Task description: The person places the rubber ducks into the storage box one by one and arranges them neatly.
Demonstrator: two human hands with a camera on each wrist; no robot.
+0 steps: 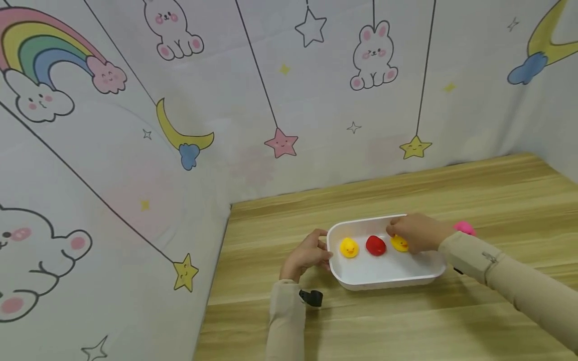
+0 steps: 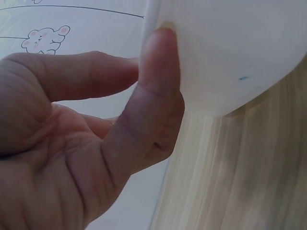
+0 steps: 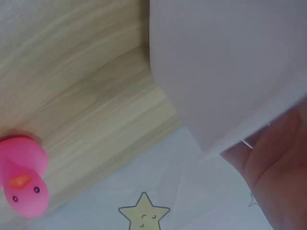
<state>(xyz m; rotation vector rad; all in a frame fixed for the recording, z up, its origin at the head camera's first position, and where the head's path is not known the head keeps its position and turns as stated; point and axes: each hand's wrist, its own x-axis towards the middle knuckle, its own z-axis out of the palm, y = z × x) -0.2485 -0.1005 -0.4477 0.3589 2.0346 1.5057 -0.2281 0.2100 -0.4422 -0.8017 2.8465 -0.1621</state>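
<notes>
A white plastic tray (image 1: 384, 273) sits on the table. My left hand (image 1: 309, 254) pinches its left rim between thumb and fingers, seen close in the left wrist view. Over the tray's right part, my right hand (image 1: 420, 231) reaches in with fingers curled down round a yellow rubber duck (image 1: 399, 243), partly covering it. Left of that duck lies a red rounded toy (image 1: 376, 245), then another yellow rubber duck (image 1: 349, 247) facing me. In the right wrist view, the tray's wall (image 3: 220, 67) hides most of my right fingers.
A pink rubber duck (image 3: 25, 177) stands on the wooden table (image 1: 253, 291) just outside the tray's right end. A white cloth wall (image 1: 316, 100) printed with rabbits, stars and moons rises behind the table and along its left side.
</notes>
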